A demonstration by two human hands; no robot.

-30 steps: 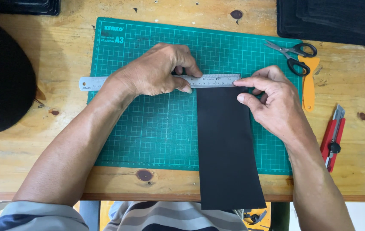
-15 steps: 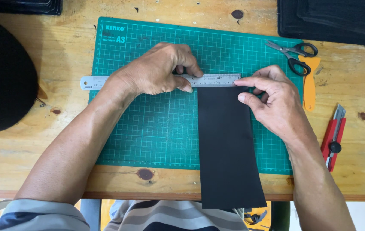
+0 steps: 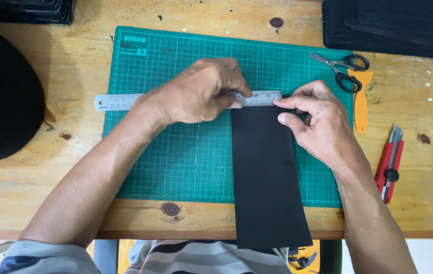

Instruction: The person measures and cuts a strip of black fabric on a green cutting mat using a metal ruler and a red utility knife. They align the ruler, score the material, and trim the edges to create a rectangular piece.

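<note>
the black strip [image 3: 267, 172] lies on the green cutting mat [image 3: 175, 162] with its long axis running away from the person toward the far side; its near end hangs past the mat and over the front edge of the wooden table [image 3: 49, 213]. its far end meets the steel ruler [image 3: 120, 101], which lies crosswise, left to right, at a right angle to the strip. the left hand [image 3: 201, 91] presses flat on the ruler's middle, fingers bent down on the metal. the right hand [image 3: 318, 122] pinches the strip's far right corner against the ruler's end, thumb and forefinger close together; whether they grip the strip or only press it is hard to tell. open mat shows left of the strip and beyond the ruler. to the right, scissors [image 3: 341, 68] and an orange scraper [image 3: 361, 101] lie at the mat's edge, and a red utility knife [image 3: 390, 165] sits farther right. dark stacks [image 3: 394, 25] crowd the far right corner, a large dark shape [image 3: 3, 96] the left side.
</note>
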